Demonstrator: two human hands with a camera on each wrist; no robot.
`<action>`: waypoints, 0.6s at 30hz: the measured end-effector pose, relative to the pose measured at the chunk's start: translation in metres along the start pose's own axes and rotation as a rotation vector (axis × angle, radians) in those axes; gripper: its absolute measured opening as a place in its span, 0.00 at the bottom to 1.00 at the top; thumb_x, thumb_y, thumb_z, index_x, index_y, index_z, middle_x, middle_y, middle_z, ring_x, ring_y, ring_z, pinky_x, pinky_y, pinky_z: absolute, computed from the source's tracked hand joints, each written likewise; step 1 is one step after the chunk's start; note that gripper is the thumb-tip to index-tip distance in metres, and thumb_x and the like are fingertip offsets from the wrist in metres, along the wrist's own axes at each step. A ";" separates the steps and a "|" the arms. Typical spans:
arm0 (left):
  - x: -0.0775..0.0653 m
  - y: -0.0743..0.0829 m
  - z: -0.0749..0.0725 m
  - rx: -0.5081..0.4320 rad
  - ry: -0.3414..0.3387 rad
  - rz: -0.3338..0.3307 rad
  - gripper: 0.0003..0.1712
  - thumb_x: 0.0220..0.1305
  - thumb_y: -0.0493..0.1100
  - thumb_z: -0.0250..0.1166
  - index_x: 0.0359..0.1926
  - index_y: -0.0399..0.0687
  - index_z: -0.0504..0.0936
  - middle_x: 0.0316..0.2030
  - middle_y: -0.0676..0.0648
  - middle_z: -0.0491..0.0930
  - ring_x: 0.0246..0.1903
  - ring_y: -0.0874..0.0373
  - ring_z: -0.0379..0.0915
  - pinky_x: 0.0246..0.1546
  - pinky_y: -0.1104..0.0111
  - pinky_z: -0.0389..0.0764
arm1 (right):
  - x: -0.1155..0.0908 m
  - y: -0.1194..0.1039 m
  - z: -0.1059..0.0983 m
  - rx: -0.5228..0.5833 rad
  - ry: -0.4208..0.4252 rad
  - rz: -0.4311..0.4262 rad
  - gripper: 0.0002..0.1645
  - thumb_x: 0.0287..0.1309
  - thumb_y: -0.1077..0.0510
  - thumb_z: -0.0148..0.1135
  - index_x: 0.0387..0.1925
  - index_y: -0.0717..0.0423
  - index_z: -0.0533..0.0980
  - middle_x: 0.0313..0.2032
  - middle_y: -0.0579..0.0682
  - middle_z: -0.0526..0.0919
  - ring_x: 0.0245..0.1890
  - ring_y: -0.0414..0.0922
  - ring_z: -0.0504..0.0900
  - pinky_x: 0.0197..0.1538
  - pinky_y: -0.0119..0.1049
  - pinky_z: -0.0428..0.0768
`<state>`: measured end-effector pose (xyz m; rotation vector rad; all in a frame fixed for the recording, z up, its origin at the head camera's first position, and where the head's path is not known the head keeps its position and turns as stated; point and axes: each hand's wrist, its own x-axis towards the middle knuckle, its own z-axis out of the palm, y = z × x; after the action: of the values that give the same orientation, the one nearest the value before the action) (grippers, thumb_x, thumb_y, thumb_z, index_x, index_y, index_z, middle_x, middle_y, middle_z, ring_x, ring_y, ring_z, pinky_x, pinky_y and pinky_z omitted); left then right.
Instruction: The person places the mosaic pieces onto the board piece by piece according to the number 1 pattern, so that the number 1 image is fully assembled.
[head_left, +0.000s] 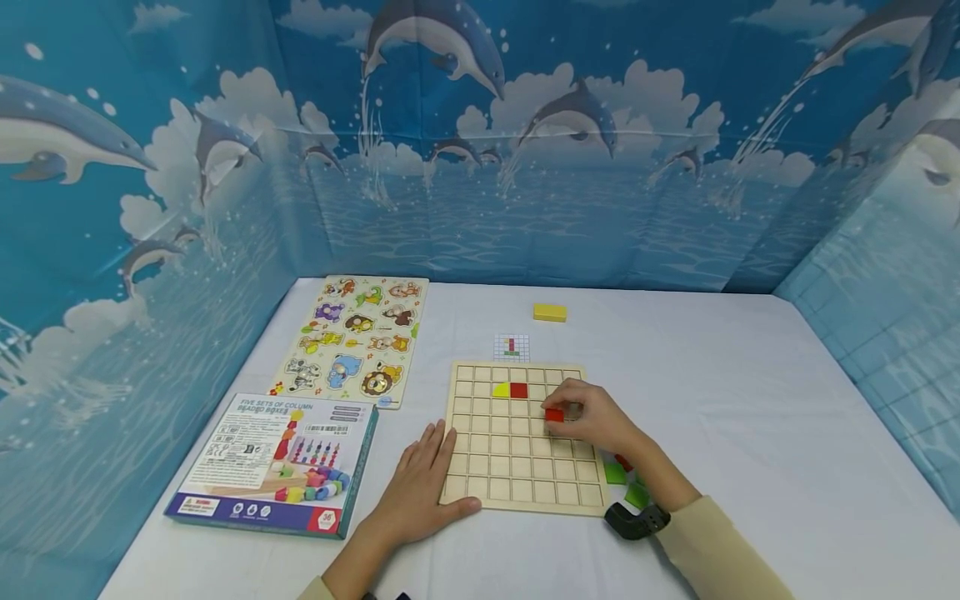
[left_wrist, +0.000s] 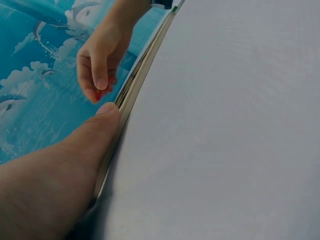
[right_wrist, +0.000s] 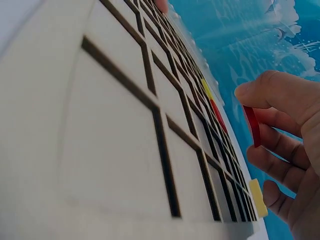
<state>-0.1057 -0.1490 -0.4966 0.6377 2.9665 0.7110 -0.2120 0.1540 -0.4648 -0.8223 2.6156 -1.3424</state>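
A square wooden grid board (head_left: pixel 517 467) lies on the white table. In its upper rows a yellow piece (head_left: pixel 501 390) with a rounded edge sits beside a red square tile (head_left: pixel 518 390). Above the board's right half, my right hand (head_left: pixel 596 414) pinches another red tile (right_wrist: pixel 252 126) between thumb and fingers, apart from the board in the right wrist view. My left hand (head_left: pixel 422 487) lies with straight fingers at the board's left edge, its thumb (left_wrist: pixel 107 112) by the near corner. Behind the board is a small pattern card (head_left: pixel 512 347) printed with a coloured grid design.
Green tiles (head_left: pixel 637 496) and a bit of red lie by the board's right edge, partly under my right wrist. A yellow block (head_left: pixel 550 312) stands behind the card. To the left are an animal puzzle board (head_left: pixel 360 358) and a beaded-toy box (head_left: pixel 273 462).
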 end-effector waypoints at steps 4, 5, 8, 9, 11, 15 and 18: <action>0.000 -0.001 0.001 0.010 0.003 0.007 0.59 0.60 0.74 0.56 0.75 0.36 0.51 0.74 0.36 0.47 0.74 0.43 0.37 0.68 0.45 0.49 | 0.005 -0.004 0.005 0.007 0.009 -0.003 0.14 0.49 0.58 0.76 0.40 0.55 0.84 0.38 0.43 0.80 0.38 0.46 0.72 0.39 0.36 0.73; 0.001 -0.002 0.002 0.012 0.004 0.008 0.59 0.60 0.74 0.56 0.75 0.36 0.51 0.74 0.36 0.47 0.74 0.43 0.37 0.68 0.45 0.49 | 0.006 -0.004 0.006 0.008 0.009 -0.006 0.14 0.49 0.58 0.75 0.40 0.55 0.85 0.38 0.43 0.80 0.38 0.46 0.72 0.38 0.35 0.73; 0.001 -0.002 0.002 0.016 0.006 0.010 0.59 0.60 0.74 0.55 0.75 0.36 0.51 0.75 0.36 0.47 0.74 0.43 0.36 0.68 0.45 0.49 | 0.010 -0.005 0.010 0.000 0.008 -0.016 0.14 0.50 0.59 0.75 0.40 0.55 0.85 0.38 0.42 0.80 0.37 0.45 0.72 0.37 0.34 0.73; 0.001 -0.002 0.002 0.016 0.006 0.009 0.59 0.60 0.74 0.56 0.75 0.36 0.51 0.75 0.36 0.47 0.74 0.43 0.36 0.68 0.45 0.49 | 0.012 -0.005 0.011 -0.004 0.006 -0.019 0.14 0.50 0.58 0.75 0.40 0.55 0.85 0.38 0.42 0.80 0.37 0.45 0.72 0.37 0.34 0.73; 0.000 -0.003 0.002 0.018 0.004 0.006 0.59 0.60 0.74 0.55 0.75 0.36 0.51 0.75 0.36 0.47 0.74 0.43 0.36 0.68 0.45 0.49 | 0.015 -0.005 0.014 -0.008 0.002 -0.029 0.14 0.50 0.59 0.75 0.41 0.55 0.85 0.39 0.42 0.80 0.37 0.44 0.72 0.38 0.35 0.74; 0.000 -0.002 0.002 0.011 -0.003 -0.002 0.59 0.60 0.74 0.55 0.75 0.37 0.52 0.75 0.36 0.47 0.74 0.44 0.36 0.68 0.45 0.49 | 0.021 -0.008 0.019 -0.011 -0.002 -0.045 0.14 0.50 0.60 0.74 0.41 0.56 0.85 0.39 0.42 0.80 0.38 0.44 0.74 0.38 0.36 0.75; 0.000 -0.002 0.002 0.004 -0.006 -0.006 0.58 0.60 0.74 0.55 0.75 0.37 0.52 0.75 0.36 0.47 0.74 0.44 0.36 0.68 0.45 0.49 | 0.025 -0.009 0.023 -0.015 -0.002 -0.049 0.14 0.50 0.60 0.74 0.41 0.56 0.85 0.38 0.43 0.80 0.36 0.44 0.74 0.37 0.36 0.76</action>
<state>-0.1057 -0.1498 -0.4988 0.6293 2.9635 0.7015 -0.2224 0.1209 -0.4678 -0.8949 2.6239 -1.3347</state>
